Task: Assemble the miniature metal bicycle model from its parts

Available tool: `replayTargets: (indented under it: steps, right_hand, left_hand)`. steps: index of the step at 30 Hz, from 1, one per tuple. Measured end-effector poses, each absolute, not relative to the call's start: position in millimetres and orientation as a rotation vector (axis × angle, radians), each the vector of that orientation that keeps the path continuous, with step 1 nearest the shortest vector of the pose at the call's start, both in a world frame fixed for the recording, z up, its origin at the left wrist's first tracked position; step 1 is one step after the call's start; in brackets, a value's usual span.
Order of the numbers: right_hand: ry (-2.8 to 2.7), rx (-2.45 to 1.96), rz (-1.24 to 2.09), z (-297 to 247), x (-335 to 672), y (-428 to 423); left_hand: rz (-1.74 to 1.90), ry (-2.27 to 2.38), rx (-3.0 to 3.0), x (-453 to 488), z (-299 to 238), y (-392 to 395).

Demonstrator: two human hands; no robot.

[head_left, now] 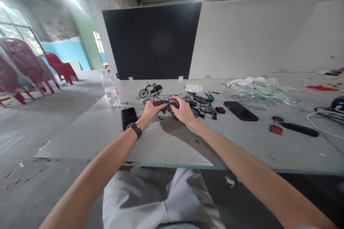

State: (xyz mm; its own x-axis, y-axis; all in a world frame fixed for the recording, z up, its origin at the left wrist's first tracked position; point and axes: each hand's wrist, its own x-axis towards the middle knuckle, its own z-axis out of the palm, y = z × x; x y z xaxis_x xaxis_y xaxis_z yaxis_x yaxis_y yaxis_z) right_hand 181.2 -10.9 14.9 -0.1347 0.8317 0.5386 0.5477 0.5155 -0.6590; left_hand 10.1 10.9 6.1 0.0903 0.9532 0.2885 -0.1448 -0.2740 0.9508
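Note:
Between my two hands is a small green model bicycle [164, 106], held just above the glass-topped table. My left hand [152, 110] pinches its green frame, thumb pointing right. The fingers of my right hand [183, 110] close round a black spoked wheel [172, 105] at the bicycle's right end. Parts of the frame are hidden behind my fingers. Behind my hands stands a finished-looking black model bicycle [150, 89]. Loose model parts [206, 108], black and green with several wheels among them, lie just right of my right hand.
A dark phone [128, 117] lies by my left wrist, a larger black phone [241, 110] to the right. A water bottle [110, 89] stands at the left edge. Further right are keys with a red tag [276, 130], a black tool [300, 129], plastic wrapping [258, 86] and a cable [322, 111].

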Motion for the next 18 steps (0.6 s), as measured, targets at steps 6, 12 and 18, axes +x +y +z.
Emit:
replayTargets:
  steps: [6, 12, 18]
  right_hand:
    - [-1.826, -1.151, 0.353, 19.1, 179.3, -16.5]
    - [-1.802, -1.137, 0.313, 17.7, 181.5, -12.9]
    - [-1.802, -1.135, 0.284, 16.3, 182.3, -10.6]
  left_hand:
    - [1.387, 0.899, 1.344, 11.2, 7.5, 9.8]
    - [1.357, 0.877, 1.368, 11.3, 9.6, 7.0]
    - [1.341, 0.859, 1.333, 11.3, 10.8, 5.5]
